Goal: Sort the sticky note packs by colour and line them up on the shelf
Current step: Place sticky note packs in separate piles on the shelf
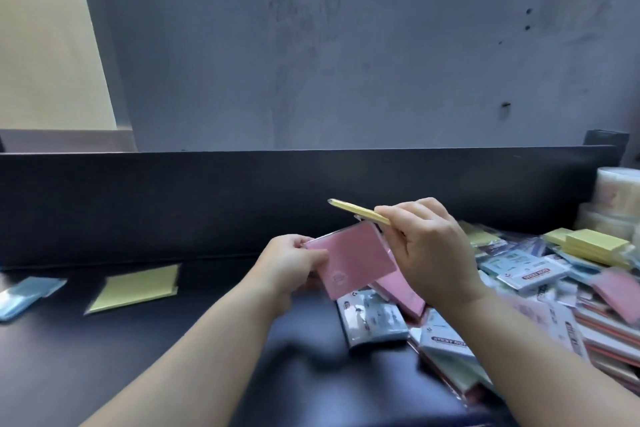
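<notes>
Above dark shelf (173,340), pink pack (353,260) in left hand (294,263), yellow pack (360,211) in right hand (429,246)

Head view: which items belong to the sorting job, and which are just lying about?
Job: pink pack gripped by left hand; edge-on yellow pack pinched by right hand; flat yellow pack and blue pack at left; mixed pile at right.
Lying about: pale wrapped rolls, far right.

The left hand (294,260) is pinching a pink pack (353,258) by its left edge while the right hand (429,250), just right of it, is gripping a yellow pack (358,211) edge-on above it, with a heap of packs (540,291) lying to its right.
</notes>
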Demonstrator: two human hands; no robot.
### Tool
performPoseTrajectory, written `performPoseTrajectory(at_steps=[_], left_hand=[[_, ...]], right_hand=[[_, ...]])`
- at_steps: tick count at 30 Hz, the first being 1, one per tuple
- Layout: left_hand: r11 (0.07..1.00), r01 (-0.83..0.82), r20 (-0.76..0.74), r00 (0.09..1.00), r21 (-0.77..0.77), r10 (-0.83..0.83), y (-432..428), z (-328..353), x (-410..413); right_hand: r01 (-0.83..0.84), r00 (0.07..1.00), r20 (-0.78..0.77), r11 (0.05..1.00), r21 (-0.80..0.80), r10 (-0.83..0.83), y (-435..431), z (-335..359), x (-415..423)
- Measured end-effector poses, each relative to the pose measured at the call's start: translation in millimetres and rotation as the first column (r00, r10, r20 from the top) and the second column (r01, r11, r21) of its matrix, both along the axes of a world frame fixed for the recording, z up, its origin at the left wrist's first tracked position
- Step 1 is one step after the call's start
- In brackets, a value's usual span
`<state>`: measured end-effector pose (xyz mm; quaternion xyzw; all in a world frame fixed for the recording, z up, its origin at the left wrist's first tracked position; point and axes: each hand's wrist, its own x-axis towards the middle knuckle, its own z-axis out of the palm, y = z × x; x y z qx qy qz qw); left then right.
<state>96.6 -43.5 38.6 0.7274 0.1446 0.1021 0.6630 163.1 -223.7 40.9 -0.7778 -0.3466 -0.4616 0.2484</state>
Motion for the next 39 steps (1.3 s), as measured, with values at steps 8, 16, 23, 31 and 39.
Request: performPoseTrajectory(at_steps=[8,16,23,31,39], left_hand=[[0.995,-0.091,-0.045,0.995,-0.040,0.089,144.6,-2.1,-81.5],[0.988,-0.140,-0.146,0.978,0.062,0.148,270.5,-20.8,-159.4],[0.953,-0.246,-0.223,0.933,0.177,0.282,338.4,-31.9,-202.7],[0.790,-0.202,-0.291,0.854,0.580,0.432,364.5,-42.3,-217.3],[0.458,0.058,-0.336,0.761,0.887,0.555,354.4,-34.3,-214.2]], right_hand=[[-0.203,0.971,-0.120,0.977,0.058,0.209,113.9,-12.7,-51.8],[-0.385,0.870,-0.290,0.917,0.107,0.399,226.8,-27.6,-93.0],[-0.477,0.734,-0.438,0.853,0.213,0.519,292.9,-34.2,-108.5],[-0.351,0.647,-0.759,0.855,-0.382,-0.073,308.6,-58.7,-84.4],[-0.293,0.725,-0.687,0.889,-0.353,-0.034,304.2,-44.4,-103.8]])
